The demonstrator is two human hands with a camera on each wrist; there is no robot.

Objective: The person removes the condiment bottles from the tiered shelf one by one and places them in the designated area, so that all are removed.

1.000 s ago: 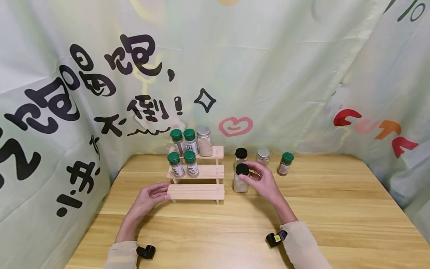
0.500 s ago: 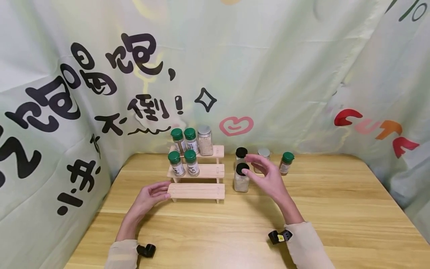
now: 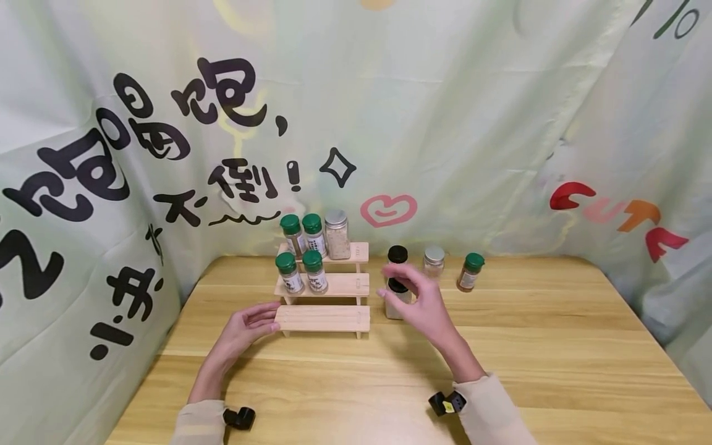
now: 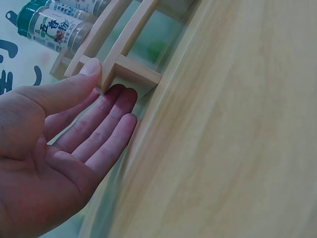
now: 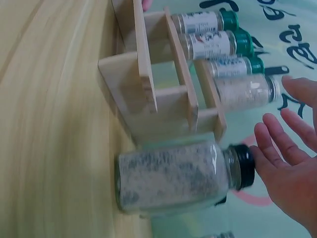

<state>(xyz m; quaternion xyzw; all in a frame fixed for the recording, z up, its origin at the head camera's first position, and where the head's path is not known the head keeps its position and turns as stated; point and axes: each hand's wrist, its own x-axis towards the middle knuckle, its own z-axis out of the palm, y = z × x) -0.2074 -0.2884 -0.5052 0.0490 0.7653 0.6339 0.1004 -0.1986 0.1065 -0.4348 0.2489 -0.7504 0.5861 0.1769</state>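
Note:
A three-step wooden spice rack [image 3: 322, 318] stands on the table. My left hand [image 3: 247, 327] pinches the left end of its lowest step, thumb in front, as the left wrist view [image 4: 74, 124] shows. Green-capped spice jars [image 3: 315, 278] and a silver-lidded jar [image 3: 337, 238] stand on the upper two steps; the lowest bears none. Right of the rack, a black-lidded glass jar [image 5: 171, 173] of pale, dark-flecked contents stands upright. My right hand [image 3: 425, 309] hovers at its lid with fingers spread, holding nothing. Whether a finger touches the lid is unclear.
Behind that jar stands another black-lidded jar [image 3: 397, 254]. Farther right are a silver-lidded jar [image 3: 434, 262] and a green-capped jar [image 3: 470, 273]. A printed cloth [image 3: 473, 123] hangs along the table's back edge [image 3: 528, 256].
My right hand has let go of the front black-lidded jar, drawn right, then come back left over its lid with fingers apart. My left hand stays at the rack.

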